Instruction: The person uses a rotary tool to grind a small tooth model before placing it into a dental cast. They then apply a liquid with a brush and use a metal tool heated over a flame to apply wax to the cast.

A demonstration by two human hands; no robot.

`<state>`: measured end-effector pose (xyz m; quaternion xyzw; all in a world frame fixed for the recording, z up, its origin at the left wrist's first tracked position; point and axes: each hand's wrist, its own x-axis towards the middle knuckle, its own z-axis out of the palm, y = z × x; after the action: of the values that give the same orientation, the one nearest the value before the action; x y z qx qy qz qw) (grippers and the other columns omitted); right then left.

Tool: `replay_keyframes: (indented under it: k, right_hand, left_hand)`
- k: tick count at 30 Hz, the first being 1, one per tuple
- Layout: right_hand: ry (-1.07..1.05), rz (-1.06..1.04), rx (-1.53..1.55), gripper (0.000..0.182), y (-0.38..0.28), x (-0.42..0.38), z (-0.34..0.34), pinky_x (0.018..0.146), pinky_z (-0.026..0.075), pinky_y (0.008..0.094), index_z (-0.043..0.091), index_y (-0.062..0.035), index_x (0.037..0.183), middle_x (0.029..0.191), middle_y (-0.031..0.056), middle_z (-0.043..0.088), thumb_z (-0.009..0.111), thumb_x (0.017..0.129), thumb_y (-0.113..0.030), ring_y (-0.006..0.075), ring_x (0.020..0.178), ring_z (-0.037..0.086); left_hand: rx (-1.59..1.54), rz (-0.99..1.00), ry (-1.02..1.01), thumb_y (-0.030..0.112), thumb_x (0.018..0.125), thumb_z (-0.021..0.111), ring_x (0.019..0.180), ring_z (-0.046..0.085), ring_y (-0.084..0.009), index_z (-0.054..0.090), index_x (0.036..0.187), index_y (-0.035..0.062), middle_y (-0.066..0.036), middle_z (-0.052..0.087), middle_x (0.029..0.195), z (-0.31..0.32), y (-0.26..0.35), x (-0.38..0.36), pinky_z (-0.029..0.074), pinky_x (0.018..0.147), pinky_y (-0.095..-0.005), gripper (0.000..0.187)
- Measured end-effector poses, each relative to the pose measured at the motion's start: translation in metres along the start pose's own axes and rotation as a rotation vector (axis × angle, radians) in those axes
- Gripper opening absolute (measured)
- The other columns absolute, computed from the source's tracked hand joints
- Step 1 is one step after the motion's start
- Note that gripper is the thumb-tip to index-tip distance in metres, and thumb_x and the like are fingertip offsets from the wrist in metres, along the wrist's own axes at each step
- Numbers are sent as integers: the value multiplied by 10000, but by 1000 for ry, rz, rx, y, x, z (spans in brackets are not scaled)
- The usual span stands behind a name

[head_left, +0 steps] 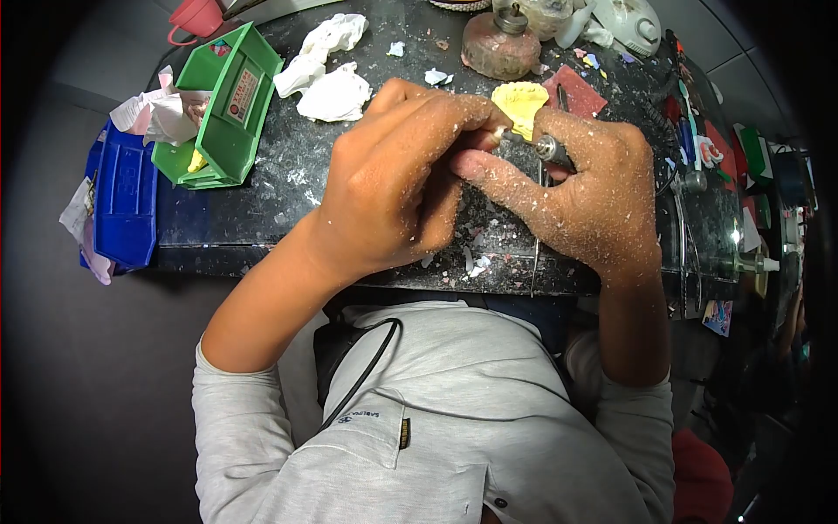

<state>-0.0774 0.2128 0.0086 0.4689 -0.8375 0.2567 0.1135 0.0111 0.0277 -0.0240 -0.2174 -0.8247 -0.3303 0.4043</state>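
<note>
My left hand (397, 179) is closed, its thumb and fingers pinching a small whitish piece (499, 134), mostly hidden by the fingers. Wrapped round a grey metal rotary handpiece (552, 152) is my right hand (594, 183), dusted all over with white powder. The handpiece's tip points left at the pale piece, and my right thumb reaches across close to the left fingertips. Just beyond both hands lies a yellow plaster dental cast (521, 103). A red wax sheet (583, 92) is to the right of the cast.
A green bin (249, 144) and a blue bin (127, 205) stand at the left, with crumpled white tissue (336, 92) nearby. Behind are a dusty pinkish jar (499, 48) and a white appliance (630, 26). Tools and a small denture (709, 151) lie along the right side.
</note>
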Motion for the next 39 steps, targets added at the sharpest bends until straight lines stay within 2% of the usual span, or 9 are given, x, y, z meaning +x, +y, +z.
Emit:
replay_keyframes:
  k: [2, 12, 20, 23, 29, 39]
  right_hand:
    - [-33, 26, 26, 528, -2, 0, -3, 454, 434, 286, 745, -19, 840, 560, 83, 595, 877, 706, -512, 139, 468, 548]
    - [-31, 13, -9, 517, -1, 0, -2, 451, 429, 287, 733, -22, 813, 543, 78, 578, 879, 707, -507, 139, 466, 536]
    - [-8, 34, 68, 552, -4, 1, -1, 447, 425, 292, 645, -8, 668, 523, 70, 553, 884, 704, -505, 139, 456, 527]
    - [17, -12, 52, 547, -2, 1, 1, 452, 433, 290, 643, -12, 662, 520, 67, 549, 884, 706, -501, 132, 462, 533]
    - [-38, 59, 80, 542, -6, 2, -3, 465, 459, 295, 654, -10, 680, 531, 77, 568, 875, 715, -504, 147, 475, 566]
    - [-29, 30, 43, 533, -3, 1, 0, 475, 476, 302, 659, -11, 682, 555, 87, 595, 870, 725, -498, 156, 493, 588]
  left_hand:
    - [5, 4, -2, -119, 648, 626, 777, 668, -287, 642, 1052, -23, -107, 681, 870, 0, 0, 0, 486, 764, -355, 415]
    - [2, -7, -8, -108, 653, 622, 765, 668, -284, 647, 1048, -24, -104, 672, 847, -1, 0, 1, 486, 760, -353, 404]
    - [5, 8, 0, -103, 672, 623, 766, 674, -279, 651, 1035, -23, -100, 676, 844, 0, -1, 1, 486, 748, -345, 373]
    - [-4, -9, -2, -102, 678, 624, 764, 674, -279, 653, 1032, -23, -102, 678, 842, -1, 0, 1, 487, 748, -343, 364]
    - [-7, -5, 6, -102, 684, 632, 762, 674, -280, 656, 1026, -23, -106, 683, 839, 0, -1, 0, 489, 749, -343, 351]
    - [-2, -16, -2, -98, 682, 641, 763, 675, -280, 658, 1023, -23, -107, 688, 844, -1, 0, 0, 491, 744, -344, 350]
